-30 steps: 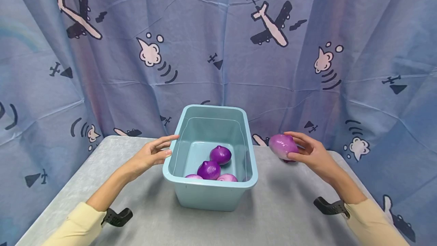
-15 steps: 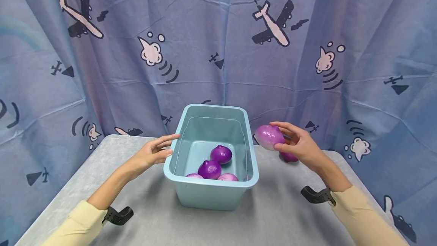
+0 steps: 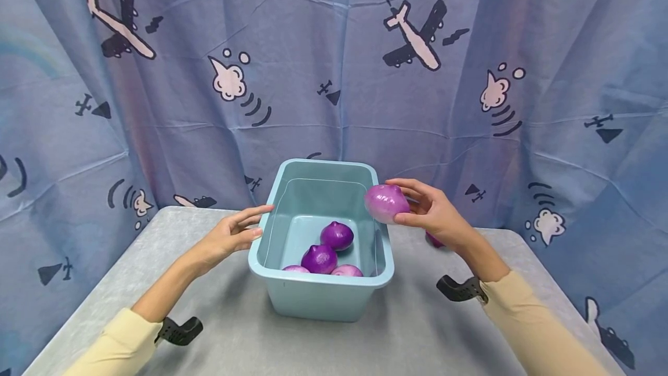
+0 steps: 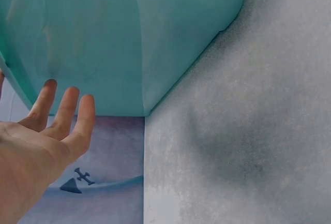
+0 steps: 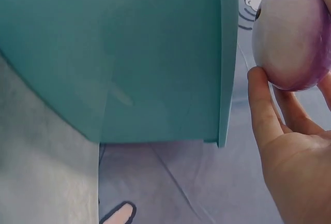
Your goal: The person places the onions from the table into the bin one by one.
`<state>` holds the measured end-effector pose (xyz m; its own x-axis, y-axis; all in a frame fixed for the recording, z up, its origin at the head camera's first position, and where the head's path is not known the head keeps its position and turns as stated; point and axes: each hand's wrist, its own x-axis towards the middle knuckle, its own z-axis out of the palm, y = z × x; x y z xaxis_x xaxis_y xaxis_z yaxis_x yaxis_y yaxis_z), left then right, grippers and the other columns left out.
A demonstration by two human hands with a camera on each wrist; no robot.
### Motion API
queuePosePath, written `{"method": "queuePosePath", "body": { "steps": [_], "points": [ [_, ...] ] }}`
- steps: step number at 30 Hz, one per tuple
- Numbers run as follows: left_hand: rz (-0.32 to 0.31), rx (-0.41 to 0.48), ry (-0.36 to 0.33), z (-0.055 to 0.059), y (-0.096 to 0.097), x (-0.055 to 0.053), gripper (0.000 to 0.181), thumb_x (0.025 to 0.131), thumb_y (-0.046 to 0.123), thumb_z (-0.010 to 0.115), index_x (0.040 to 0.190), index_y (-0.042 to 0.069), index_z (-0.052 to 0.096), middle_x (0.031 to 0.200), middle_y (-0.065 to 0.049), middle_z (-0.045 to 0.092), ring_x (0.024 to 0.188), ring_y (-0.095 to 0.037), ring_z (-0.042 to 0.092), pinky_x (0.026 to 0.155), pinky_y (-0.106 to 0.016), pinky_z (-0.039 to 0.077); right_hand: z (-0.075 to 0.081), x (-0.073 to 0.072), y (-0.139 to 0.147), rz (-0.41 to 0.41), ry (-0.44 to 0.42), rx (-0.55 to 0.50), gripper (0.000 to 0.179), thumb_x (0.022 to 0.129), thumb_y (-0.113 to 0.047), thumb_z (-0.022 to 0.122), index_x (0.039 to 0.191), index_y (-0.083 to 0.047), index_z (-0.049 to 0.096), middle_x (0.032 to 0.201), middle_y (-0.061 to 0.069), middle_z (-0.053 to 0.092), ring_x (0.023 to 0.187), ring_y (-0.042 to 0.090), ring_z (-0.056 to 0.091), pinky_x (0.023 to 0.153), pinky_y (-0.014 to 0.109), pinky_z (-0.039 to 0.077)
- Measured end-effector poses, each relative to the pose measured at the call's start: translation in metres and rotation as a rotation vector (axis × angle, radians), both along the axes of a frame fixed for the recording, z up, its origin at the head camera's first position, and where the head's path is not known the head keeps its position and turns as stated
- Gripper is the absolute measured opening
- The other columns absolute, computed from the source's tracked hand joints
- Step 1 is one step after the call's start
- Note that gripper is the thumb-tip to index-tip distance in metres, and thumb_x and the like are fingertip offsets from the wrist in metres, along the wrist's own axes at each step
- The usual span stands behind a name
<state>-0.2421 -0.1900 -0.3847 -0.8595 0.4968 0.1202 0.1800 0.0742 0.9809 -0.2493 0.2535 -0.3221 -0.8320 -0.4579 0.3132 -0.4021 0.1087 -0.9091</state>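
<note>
My right hand (image 3: pixel 434 213) holds a glossy pink-purple onion (image 3: pixel 385 203) between thumb and fingers, over the right rim of a light blue plastic tub (image 3: pixel 323 300). In the right wrist view the onion's pale underside (image 5: pixel 289 38) shows above the fingertips, higher than the tub's edge. My left hand (image 3: pixel 228 237) rests its fingertips at the tub's left rim, fingers nearly straight. In the left wrist view, three loosely extended fingers lie along the tub's outer wall (image 4: pixel 93 43). Inside the tub are two dark purple onions, one farther back (image 3: pixel 337 236) and one nearer (image 3: pixel 319 259).
Two paler onions, one on the left (image 3: pixel 296 269) and one on the right (image 3: pixel 347 271), peek over the tub's near wall. Another purple onion (image 3: pixel 434 241) sits on the grey table (image 3: pixel 417 335), mostly hidden behind my right hand. A blue airplane-patterned curtain (image 3: pixel 292 86) hangs behind.
My right hand has carried the pale onion leftward and up from the table's right side to the tub's rim. My left hand and the tub have stayed put.
</note>
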Motion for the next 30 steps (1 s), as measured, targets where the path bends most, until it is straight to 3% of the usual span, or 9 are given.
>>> {"method": "queuePosePath", "body": {
  "steps": [5,14,24,30],
  "points": [
    [-0.004,0.004,-0.001,0.000,0.000,0.000,0.058,0.102,0.018,0.063,0.156,0.016,0.043,0.154,-0.020,0.038,0.128,-0.032,0.053,0.101,-0.053,0.045,0.000,-0.002,-0.013,0.031,-0.020,-0.026,0.062,0.088,0.004,0.077,0.145,-0.007,0.054,0.141,0.019,0.052,0.120,0.035,0.058,0.092,0.041,0.054],
    [-0.001,-0.005,0.003,-0.001,-0.001,-0.001,0.058,0.102,0.019,0.063,0.156,0.017,0.043,0.154,-0.019,0.038,0.127,-0.032,0.054,0.099,-0.047,0.049,-0.001,-0.004,-0.022,0.082,-0.025,-0.055,0.060,0.090,0.005,0.074,0.145,-0.005,0.053,0.141,0.019,0.054,0.123,0.038,0.057,0.094,0.044,0.052],
    [-0.009,-0.003,0.012,0.000,-0.001,-0.002,0.057,0.103,0.018,0.062,0.156,0.016,0.043,0.153,-0.020,0.039,0.128,-0.032,0.053,0.099,-0.046,0.049,-0.005,-0.004,-0.012,-0.062,0.047,-0.054,0.038,0.091,0.003,0.075,0.127,0.006,0.063,0.123,0.024,0.064,0.108,0.030,0.068,0.088,0.044,0.055],
    [-0.011,-0.009,0.013,-0.001,-0.001,-0.002,0.057,0.102,0.019,0.062,0.156,0.017,0.043,0.153,-0.019,0.040,0.129,-0.032,0.053,0.099,-0.047,0.048,-0.014,0.000,0.005,-0.104,0.028,-0.022,0.036,0.091,0.001,0.075,0.126,0.005,0.064,0.120,0.021,0.067,0.109,0.037,0.067,0.089,0.041,0.055]
  ]
}}
